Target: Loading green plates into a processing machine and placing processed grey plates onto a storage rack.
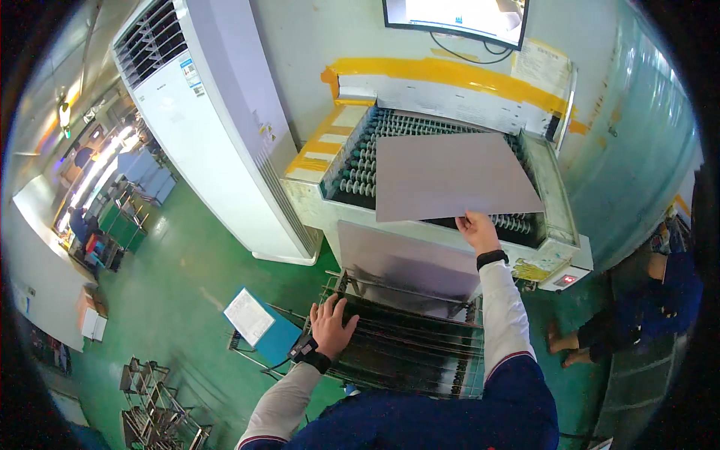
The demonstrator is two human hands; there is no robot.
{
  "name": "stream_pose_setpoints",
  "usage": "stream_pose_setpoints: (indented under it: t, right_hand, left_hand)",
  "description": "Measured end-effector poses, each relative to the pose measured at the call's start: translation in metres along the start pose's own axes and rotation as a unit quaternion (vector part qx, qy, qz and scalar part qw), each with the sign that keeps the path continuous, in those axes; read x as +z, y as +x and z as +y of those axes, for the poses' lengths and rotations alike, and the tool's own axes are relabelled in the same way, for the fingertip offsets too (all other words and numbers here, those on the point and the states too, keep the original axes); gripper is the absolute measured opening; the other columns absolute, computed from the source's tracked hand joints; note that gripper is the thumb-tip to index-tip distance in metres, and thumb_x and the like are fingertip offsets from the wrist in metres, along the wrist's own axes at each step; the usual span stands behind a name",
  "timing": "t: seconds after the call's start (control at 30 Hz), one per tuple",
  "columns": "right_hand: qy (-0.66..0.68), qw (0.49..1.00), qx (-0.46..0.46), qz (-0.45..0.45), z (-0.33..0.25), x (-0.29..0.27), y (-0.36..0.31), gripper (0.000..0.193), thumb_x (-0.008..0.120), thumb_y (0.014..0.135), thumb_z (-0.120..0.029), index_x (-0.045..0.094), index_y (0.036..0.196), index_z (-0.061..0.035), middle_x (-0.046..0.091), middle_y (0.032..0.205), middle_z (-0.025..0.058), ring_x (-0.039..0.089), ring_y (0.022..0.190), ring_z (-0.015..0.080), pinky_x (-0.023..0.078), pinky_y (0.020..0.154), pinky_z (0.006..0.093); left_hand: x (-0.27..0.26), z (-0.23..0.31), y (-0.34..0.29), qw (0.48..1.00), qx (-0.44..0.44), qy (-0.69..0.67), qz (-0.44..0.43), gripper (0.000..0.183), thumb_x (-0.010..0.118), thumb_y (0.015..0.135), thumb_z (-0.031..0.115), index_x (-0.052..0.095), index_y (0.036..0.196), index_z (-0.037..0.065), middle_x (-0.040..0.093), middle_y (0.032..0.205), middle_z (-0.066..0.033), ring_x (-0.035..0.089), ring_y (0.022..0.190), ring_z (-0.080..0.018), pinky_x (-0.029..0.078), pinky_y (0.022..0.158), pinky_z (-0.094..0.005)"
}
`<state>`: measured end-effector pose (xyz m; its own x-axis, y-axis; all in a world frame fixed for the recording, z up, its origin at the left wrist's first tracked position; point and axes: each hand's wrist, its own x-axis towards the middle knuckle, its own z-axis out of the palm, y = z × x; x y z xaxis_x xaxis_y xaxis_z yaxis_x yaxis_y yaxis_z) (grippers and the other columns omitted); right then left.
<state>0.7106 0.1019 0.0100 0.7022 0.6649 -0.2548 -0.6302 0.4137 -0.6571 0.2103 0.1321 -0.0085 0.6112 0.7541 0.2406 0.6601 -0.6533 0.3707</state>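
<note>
A thin grey sheet (450, 176) is held flat over the roller bed of the conveyor machine (559, 217), covering the right and middle rollers (356, 169), its near edge jutting slightly past the machine's front edge. It is pinched at the near edge, right of centre, by the right hand (477, 229), fingers clamped on it. The left hand (331, 326) is laid open, fingers spread, on the left end of a dark wire rack (420, 349) below the machine front, gripping nothing. Risk, as judged: a one-point hold at one edge lets the sheet sag or swing, so a far corner could snag between rollers or scrape the machine's right side wall; a slip would drop it onto the rack. Room is tight to the right, where the sheet edge lies close to that wall; bare rollers are left open along the left edge. A tall white cabinet unit (217, 127) stands just left of the machine, with a blue clipboard stand (259, 322) at the rack's left corner. Green floor (180, 262) lies further left. Another person (660, 300) crouches at far right, well apart.
</note>
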Motion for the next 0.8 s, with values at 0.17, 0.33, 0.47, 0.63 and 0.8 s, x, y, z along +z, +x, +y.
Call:
stream_pose_setpoints:
  t: [0.17, 0.33, 0.47, 0.63, 0.8]
  right_hand:
    - [-0.154, 0.977, 0.141, -0.045, -0.015, 0.002, 0.018, 0.024, 0.065, 0.102, -0.018, 0.065, 0.124, -0.0076, 0.074, 0.116, 0.0141, 0.072, 0.099, 0.0246, 0.061, 0.081, 0.0340]
    - [-0.223, 0.968, 0.092, -0.072, -0.012, 0.023, 0.000, 0.028, 0.067, 0.102, -0.026, 0.067, 0.124, -0.0071, 0.076, 0.112, 0.0153, 0.074, 0.091, 0.0246, 0.059, 0.079, 0.0325]
    - [-0.316, 0.939, 0.078, -0.109, -0.016, 0.040, -0.027, 0.034, 0.067, 0.102, -0.031, 0.069, 0.125, -0.0066, 0.076, 0.110, 0.0145, 0.073, 0.090, 0.0222, 0.058, 0.078, 0.0323]
    - [-0.493, 0.846, 0.055, -0.198, 0.005, 0.043, -0.046, 0.027, 0.066, 0.101, -0.029, 0.077, 0.107, -0.0052, 0.078, 0.090, 0.0077, 0.073, 0.076, 0.0170, 0.058, 0.069, 0.0317]
    - [-0.643, 0.722, -0.080, -0.243, 0.066, 0.022, -0.060, 0.024, 0.072, 0.093, -0.024, 0.075, 0.104, -0.0033, 0.078, 0.097, 0.0115, 0.076, 0.086, 0.0231, 0.060, 0.076, 0.0385]
  left_hand:
    - [0.000, 0.000, 0.000, 1.000, 0.009, -0.009, 0.008, 0.057, 0.071, 0.094, 0.042, 0.059, 0.140, 0.010, 0.052, 0.149, -0.0157, 0.049, 0.137, -0.0375, 0.024, 0.123, -0.0593]
    - [0.003, 0.000, 0.000, 0.999, 0.017, 0.011, 0.040, 0.055, 0.074, 0.091, 0.044, 0.064, 0.134, 0.011, 0.057, 0.144, -0.0121, 0.055, 0.130, -0.0338, 0.029, 0.121, -0.0579]
    - [0.004, -0.001, 0.002, 0.999, 0.022, 0.016, 0.041, 0.056, 0.073, 0.091, 0.044, 0.063, 0.135, 0.011, 0.056, 0.145, -0.0126, 0.053, 0.132, -0.0339, 0.028, 0.121, -0.0577]
    - [0.006, -0.002, 0.004, 1.000, 0.013, 0.019, 0.021, 0.056, 0.072, 0.093, 0.044, 0.062, 0.137, 0.011, 0.056, 0.146, -0.0126, 0.053, 0.133, -0.0339, 0.027, 0.122, -0.0573]
    - [0.006, -0.002, 0.004, 1.000, 0.008, 0.017, 0.019, 0.056, 0.071, 0.093, 0.045, 0.062, 0.137, 0.012, 0.055, 0.147, -0.0127, 0.052, 0.133, -0.0344, 0.026, 0.123, -0.0568]
